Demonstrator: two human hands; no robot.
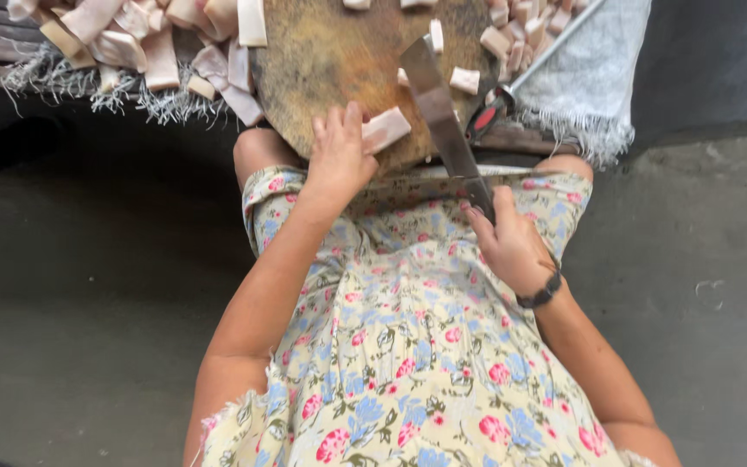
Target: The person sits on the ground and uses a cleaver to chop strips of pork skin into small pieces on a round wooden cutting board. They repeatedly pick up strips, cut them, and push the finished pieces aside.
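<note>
**Cleaver over the round board**

Floral dress [408, 346] fills the near view. Beyond it the right hand [512, 246] is clenched around the handle of a cleaver [441, 117], whose blade slants over the round wooden chopping board [330, 60]. At the board's near edge, the left hand [339, 156] presses its fingers on a pale meat strip [386, 130]. More cut pieces [131, 39] lie far left.

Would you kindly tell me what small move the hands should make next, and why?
Probably bring the cleaver down through the pale strip: the left hand pins it on the round board, and the right hand holds the blade beside it.
</note>
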